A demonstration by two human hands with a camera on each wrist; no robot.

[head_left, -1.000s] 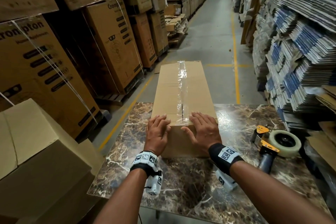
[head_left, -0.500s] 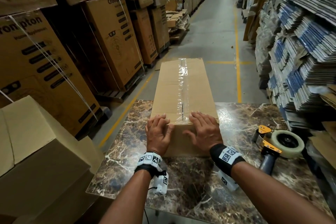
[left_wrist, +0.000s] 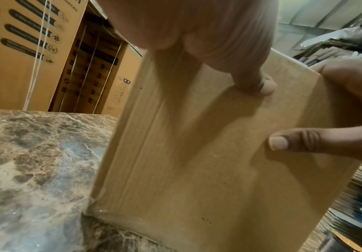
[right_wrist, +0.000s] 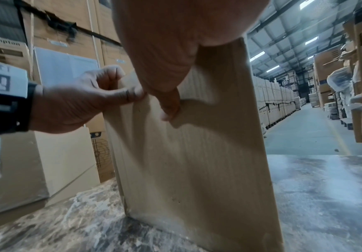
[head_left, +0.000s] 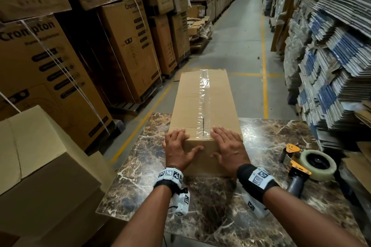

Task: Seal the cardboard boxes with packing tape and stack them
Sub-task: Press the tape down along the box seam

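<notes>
A long cardboard box lies on the marble table, its far end hanging past the table's far edge. A strip of clear tape runs along its top seam. My left hand and right hand rest on the near end, either side of the tape. Their fingers lie on the top panel and the thumbs press the near face. In the left wrist view my left thumb and right thumb touch the box. The right wrist view shows the box upright on the table.
A yellow-and-black tape dispenser with its roll lies on the table at the right. Plain cardboard boxes stand close at the left. Tall stacked cartons line the left side and flat cardboard bundles the right. An aisle runs ahead.
Both hands have slid a little back toward me on the box end. The thumbs have come down off the top panel onto the near face. The box has not moved.
</notes>
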